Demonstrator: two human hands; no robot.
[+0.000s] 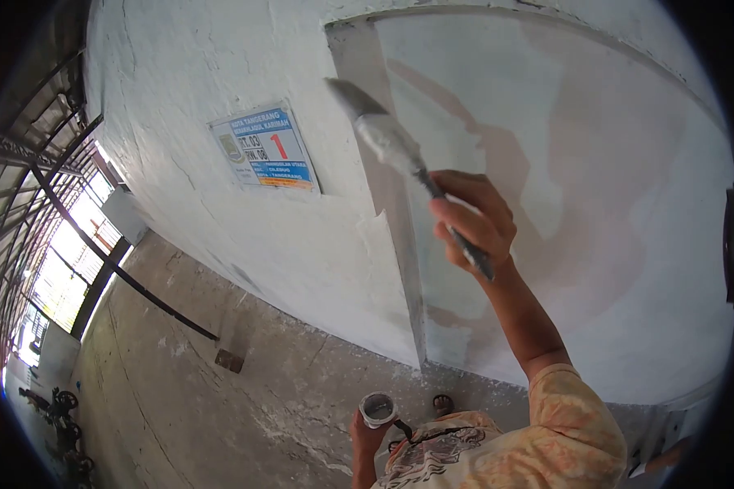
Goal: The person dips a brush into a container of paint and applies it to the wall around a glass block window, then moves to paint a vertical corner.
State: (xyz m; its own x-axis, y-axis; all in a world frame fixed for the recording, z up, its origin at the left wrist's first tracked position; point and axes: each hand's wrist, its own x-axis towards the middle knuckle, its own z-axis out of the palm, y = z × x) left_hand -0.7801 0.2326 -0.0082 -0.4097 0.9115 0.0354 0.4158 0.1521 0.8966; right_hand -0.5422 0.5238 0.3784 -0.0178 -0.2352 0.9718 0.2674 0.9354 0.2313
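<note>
A paintbrush [387, 140] with a whitish, paint-coated head is in my right hand [477, 218], its handle held between the fingers. The bristles point up and left, near the edge of a recessed wall panel [497, 106] that has pale and greyish-pink patches. Whether the bristles touch the wall I cannot tell. Low in the view, my left hand [367, 438] is wrapped round a small cup [378, 409] with greyish contents. A dark strip hangs at the cup's right side.
A blue and white sign [267, 148] is fixed on the white wall [179, 106] left of the panel. A dark pole [139, 285] slants down to a small block on the concrete floor [245, 407]. Motorcycles [61, 424] stand at the far lower left.
</note>
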